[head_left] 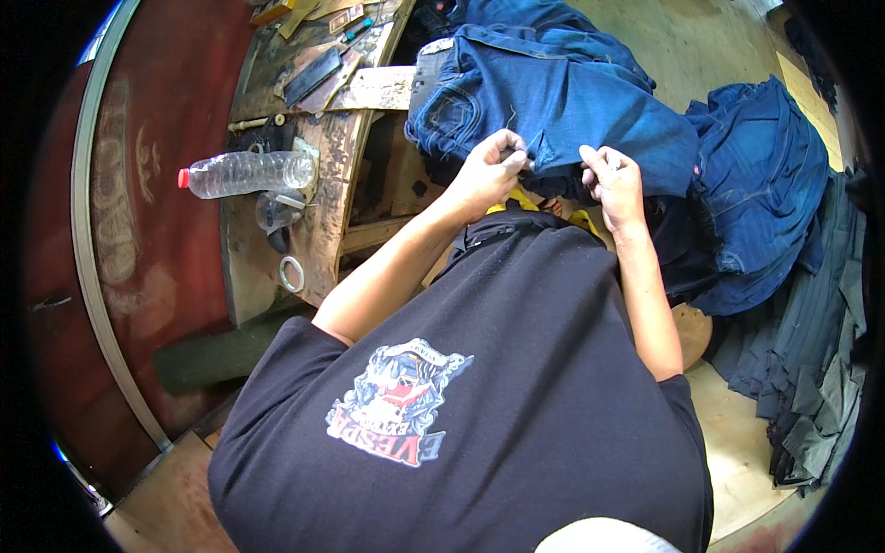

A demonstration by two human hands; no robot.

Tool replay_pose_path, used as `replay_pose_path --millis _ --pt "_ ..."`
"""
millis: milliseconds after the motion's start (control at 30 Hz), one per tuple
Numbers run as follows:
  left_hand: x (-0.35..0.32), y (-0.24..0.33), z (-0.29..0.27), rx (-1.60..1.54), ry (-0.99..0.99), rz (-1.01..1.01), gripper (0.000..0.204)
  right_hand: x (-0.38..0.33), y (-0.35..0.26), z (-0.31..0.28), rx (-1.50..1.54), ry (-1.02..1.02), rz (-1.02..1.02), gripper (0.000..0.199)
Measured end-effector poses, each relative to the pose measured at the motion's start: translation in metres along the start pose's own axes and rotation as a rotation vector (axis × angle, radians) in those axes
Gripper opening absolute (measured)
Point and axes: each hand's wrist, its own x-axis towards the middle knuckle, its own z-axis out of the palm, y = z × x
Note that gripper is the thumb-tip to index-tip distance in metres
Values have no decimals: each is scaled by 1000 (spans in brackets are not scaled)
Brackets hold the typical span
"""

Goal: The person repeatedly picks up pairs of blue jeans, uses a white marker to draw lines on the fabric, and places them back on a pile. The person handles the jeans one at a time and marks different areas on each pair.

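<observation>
A pair of blue jeans (590,120) lies bunched before me, with a small notch or frayed spot along its near edge. My left hand (493,170) is closed in a pinch on that edge, left of the notch. To the right of it, my right hand (613,184) is curled closed, thumb and forefinger together beside the denim's edge. Whatever is between its fingertips is too small to make out. A loose thread sticks up from the cloth near my left hand.
At left, a worn wooden bench (327,203) carries a clear plastic bottle (249,174) with a red cap, a dark flat block (313,76) and a metal ring (291,274). More blue denim (761,175) is heaped at right, beside hanging dark grey cloth (784,323). A reddish panel (166,166) stands far left.
</observation>
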Motion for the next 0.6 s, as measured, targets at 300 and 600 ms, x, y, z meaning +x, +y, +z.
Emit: replay_pose_path --millis 300,600 --pt "6 2 -9 88 -24 -198 13 -4 3 3 -15 -7 -28 31" --pt "4 -2 -4 -18 -65 -150 15 -6 5 4 -5 12 -38 31"
